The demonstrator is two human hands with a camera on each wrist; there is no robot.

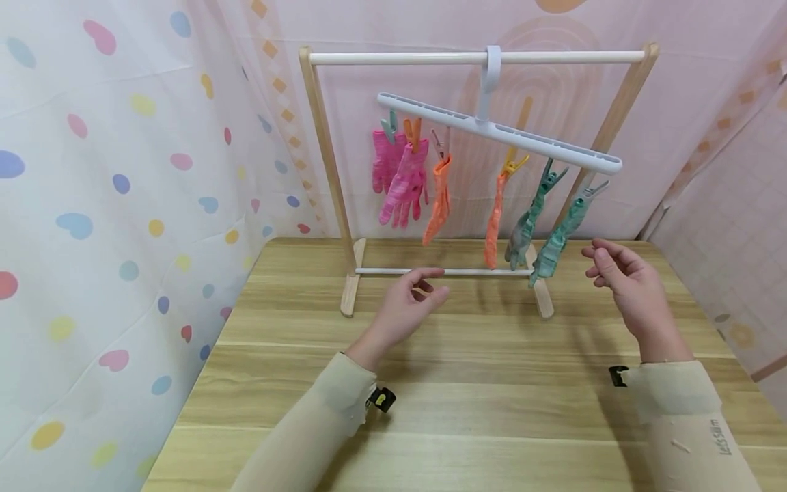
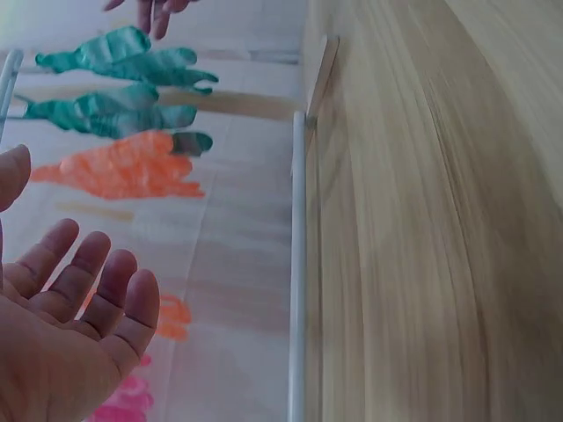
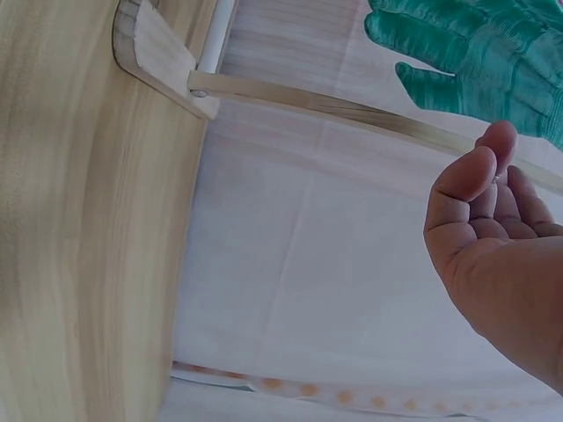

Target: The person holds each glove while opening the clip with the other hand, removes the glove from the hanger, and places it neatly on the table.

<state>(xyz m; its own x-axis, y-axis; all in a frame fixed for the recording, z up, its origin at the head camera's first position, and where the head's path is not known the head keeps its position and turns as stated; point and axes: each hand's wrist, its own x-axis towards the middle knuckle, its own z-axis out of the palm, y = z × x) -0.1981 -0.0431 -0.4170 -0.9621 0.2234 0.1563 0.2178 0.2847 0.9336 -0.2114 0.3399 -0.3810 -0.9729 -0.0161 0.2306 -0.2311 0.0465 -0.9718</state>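
Note:
My left hand (image 1: 413, 301) is in the air in front of the rack's lower bar, below the orange gloves; its fingers are loosely bent and hold nothing. To the right of the nearest green glove (image 1: 558, 236), my right hand (image 1: 633, 283) is raised with fingers relaxed and nothing visible in them. A pale hanger (image 1: 443, 117) hooks over the rack's white top bar (image 1: 399, 59) and slants down to the right. From it hang pink gloves (image 1: 406, 181), an orange glove (image 1: 438, 198), another orange glove (image 1: 494, 219) and green gloves, each held by a clothespin such as the yellow one (image 1: 514, 164).
The rack has wooden side posts (image 1: 326, 150), wooden feet (image 1: 349, 295) and a thin white lower bar (image 1: 455, 272). It stands at the back of a wooden table (image 1: 479, 383). Patterned curtains (image 1: 147, 205) surround the table at left, back and right.

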